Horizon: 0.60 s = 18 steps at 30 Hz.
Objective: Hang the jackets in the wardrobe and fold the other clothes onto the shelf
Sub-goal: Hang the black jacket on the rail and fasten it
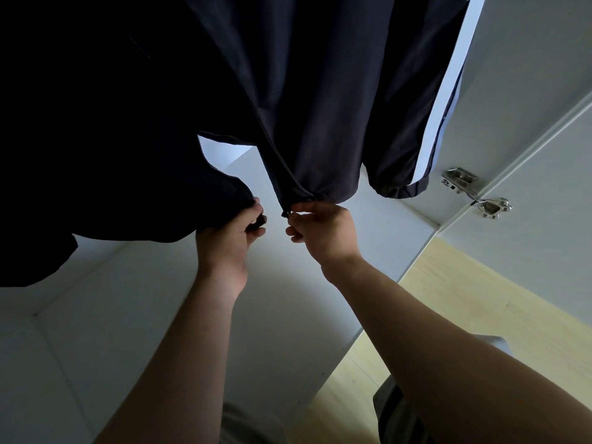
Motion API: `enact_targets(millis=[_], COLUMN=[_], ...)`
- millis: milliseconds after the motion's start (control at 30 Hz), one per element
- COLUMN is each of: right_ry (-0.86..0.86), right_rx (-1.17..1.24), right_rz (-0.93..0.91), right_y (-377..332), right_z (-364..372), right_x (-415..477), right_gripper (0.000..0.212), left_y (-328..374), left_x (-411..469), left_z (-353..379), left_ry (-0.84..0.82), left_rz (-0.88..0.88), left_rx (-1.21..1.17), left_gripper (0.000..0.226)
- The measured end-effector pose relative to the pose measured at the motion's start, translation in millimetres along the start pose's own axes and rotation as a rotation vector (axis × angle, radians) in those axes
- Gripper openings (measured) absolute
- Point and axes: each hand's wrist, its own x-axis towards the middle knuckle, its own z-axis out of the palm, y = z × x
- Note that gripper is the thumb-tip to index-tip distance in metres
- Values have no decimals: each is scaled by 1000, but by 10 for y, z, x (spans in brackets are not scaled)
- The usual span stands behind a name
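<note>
A dark navy jacket (320, 100) with a white stripe down its sleeve hangs inside the white wardrobe (134, 315), filling the top of the view. Its front is unzipped, with a gap between the two halves at the hem. My left hand (229, 235) grips the bottom corner of the left half at the zipper end. My right hand (320, 230) pinches the bottom end of the zipper on the right half. The two hands are a short way apart. The hanger and rail are out of view.
The wardrobe's white floor panel (288, 315) lies below the hands. An open white door (528, 91) with metal hinges (474, 190) stands on the right. Pale wooden flooring (464, 309) shows lower right, with grey clothing (394, 408) at the bottom edge.
</note>
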Motion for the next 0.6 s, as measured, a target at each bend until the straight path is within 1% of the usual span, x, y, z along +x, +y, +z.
enact_targets(millis=[100, 167, 267, 333, 367, 400, 467, 600], right_ry=[3, -2, -9, -17, -18, -18, -16, -30], right_rx=[23, 38, 76, 77, 79, 84, 107, 150], right_rz=[-2, -4, -4, -3, 1, 7, 25, 48], right_y=[16, 31, 53, 61, 65, 71, 78, 88], right_z=[15, 28, 43, 54, 60, 67, 79, 88], right_x=[19, 33, 56, 63, 66, 74, 83, 96], right_gripper=[24, 23, 20, 20, 20, 19, 17, 14], left_y=[11, -3, -53, -79, -87, -101, -123, -126], left_x=[-5, -8, 16, 23, 25, 31, 29, 13], left_z=[-3, -4, -10, -19, -22, -28, -29, -30], left_ry=[-43, -31, -10, 9, 14, 12, 11, -20], left_rz=[-17, -3, 50, 100, 114, 124, 125, 88], left_rx=[0, 32, 186, 287, 297, 307, 337, 243], left_gripper=[17, 19, 16, 10, 8, 12, 27, 30])
